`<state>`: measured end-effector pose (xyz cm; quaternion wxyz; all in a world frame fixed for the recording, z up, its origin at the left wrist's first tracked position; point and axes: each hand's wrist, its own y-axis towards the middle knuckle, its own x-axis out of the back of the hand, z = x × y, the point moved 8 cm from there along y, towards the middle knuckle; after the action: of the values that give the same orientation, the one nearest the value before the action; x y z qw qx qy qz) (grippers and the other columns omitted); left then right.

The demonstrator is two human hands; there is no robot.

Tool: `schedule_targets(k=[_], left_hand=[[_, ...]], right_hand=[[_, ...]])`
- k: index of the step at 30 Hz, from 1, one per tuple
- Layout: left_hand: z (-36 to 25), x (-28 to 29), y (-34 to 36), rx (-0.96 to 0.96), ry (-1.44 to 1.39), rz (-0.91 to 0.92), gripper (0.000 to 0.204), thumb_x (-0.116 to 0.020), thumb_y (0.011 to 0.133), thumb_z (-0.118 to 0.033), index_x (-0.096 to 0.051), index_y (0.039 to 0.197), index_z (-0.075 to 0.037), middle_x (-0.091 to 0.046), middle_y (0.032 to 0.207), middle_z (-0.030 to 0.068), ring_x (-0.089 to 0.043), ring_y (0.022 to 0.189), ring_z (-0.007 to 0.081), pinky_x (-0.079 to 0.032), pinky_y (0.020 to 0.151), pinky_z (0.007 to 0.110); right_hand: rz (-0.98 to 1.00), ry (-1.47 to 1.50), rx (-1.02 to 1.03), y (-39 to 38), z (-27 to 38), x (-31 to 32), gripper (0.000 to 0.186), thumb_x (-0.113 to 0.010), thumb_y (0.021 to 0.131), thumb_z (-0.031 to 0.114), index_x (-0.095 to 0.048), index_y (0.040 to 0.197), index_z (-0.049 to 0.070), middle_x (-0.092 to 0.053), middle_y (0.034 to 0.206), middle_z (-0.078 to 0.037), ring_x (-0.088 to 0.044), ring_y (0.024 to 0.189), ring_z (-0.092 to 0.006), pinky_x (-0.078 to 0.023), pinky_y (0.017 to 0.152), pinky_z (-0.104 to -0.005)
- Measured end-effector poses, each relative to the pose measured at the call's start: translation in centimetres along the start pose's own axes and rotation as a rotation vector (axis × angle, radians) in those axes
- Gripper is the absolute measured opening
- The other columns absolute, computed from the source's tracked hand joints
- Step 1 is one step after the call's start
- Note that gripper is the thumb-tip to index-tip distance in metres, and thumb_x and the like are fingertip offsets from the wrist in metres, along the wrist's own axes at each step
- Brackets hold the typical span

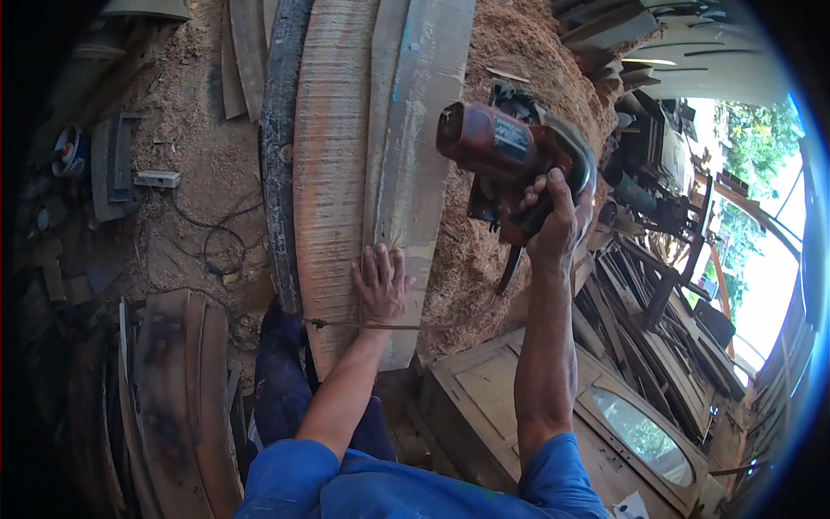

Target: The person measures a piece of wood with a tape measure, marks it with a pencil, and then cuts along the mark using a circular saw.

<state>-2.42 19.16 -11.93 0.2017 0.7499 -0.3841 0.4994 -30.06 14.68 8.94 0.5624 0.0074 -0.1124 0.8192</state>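
My right hand (555, 212) is closed around the handle of a red and black power tool (497, 143) that looks like a circular saw. It is held up to the right of several long planks. The tool's rounded metal guard faces right; its blade is hidden. Palm down, my left hand (384, 281) lies on the near end of the planks with fingers stretched out. Beneath it are a wide rough-sawn plank (333, 173) and a smoother greyish board (424, 147). A thin knotted cord (346, 325) crosses at my left wrist.
Sawdust (493, 52) covers the ground on both sides. A wooden door with an oval glass pane (640, 432) lies at the lower right. Stacked boards (173, 398) stand lower left, and more scrap wood (640, 337) leans at the right. A looped cable (223, 246) lies left of the planks.
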Motion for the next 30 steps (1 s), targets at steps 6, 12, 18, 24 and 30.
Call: schedule_targets(k=[6,12,18,24,30], left_hand=[[0.8,1.5,-2.3,-0.049,-0.149,0.096,0.088,-0.072,0.087,-0.038,-0.029,0.154,-0.002,-0.021,0.162,0.0272,-0.017,0.151,0.0464,-0.015,0.119,0.066],[3.2,7.7,-21.7,-0.208,-0.313,0.561,0.094,-0.070,0.090,-0.028,-0.015,0.155,0.009,-0.016,0.161,0.0345,-0.015,0.151,0.0478,-0.013,0.123,0.058],[13.2,12.0,-26.9,0.386,-0.555,0.578,0.089,-0.062,0.097,-0.025,-0.006,0.157,0.009,-0.017,0.163,0.0310,-0.025,0.150,0.0430,-0.021,0.123,0.049],[2.6,8.8,-29.4,-0.700,0.095,1.026,0.064,-0.071,0.085,-0.032,-0.052,0.143,-0.012,-0.045,0.153,0.0130,-0.037,0.145,0.0326,-0.015,0.120,0.063],[5.3,5.3,-40.7,-0.640,0.029,1.496,0.076,-0.067,0.090,-0.040,-0.038,0.152,-0.007,-0.052,0.146,0.0175,-0.045,0.140,0.0313,-0.028,0.118,0.058]], right_hand=[[0.091,0.338,-0.418,-14.6,-3.9,13.3,0.058,-0.050,0.102,0.024,-0.033,0.155,0.006,-0.063,0.097,-0.013,-0.065,0.079,-0.0187,-0.057,0.068,-0.0329],[-0.038,0.341,-0.842,-31.6,-12.8,22.1,0.060,-0.049,0.105,0.017,-0.026,0.161,0.017,-0.065,0.092,-0.010,-0.064,0.072,-0.0154,-0.055,0.063,-0.0280],[0.281,-0.025,-1.214,-44.3,-20.9,23.3,0.055,-0.055,0.104,0.023,-0.038,0.157,0.023,-0.062,0.083,-0.001,-0.061,0.070,-0.0080,-0.052,0.059,-0.0248],[0.797,-0.670,-1.006,-50.3,-32.3,24.1,0.054,-0.061,0.095,0.043,-0.052,0.147,0.029,-0.070,0.120,-0.014,-0.070,0.101,-0.0312,-0.055,0.089,-0.0444],[0.732,-0.913,-0.925,-48.3,-41.0,27.1,0.043,-0.058,0.094,0.037,-0.062,0.135,0.026,-0.069,0.123,-0.016,-0.066,0.112,-0.0343,-0.053,0.095,-0.0476]])
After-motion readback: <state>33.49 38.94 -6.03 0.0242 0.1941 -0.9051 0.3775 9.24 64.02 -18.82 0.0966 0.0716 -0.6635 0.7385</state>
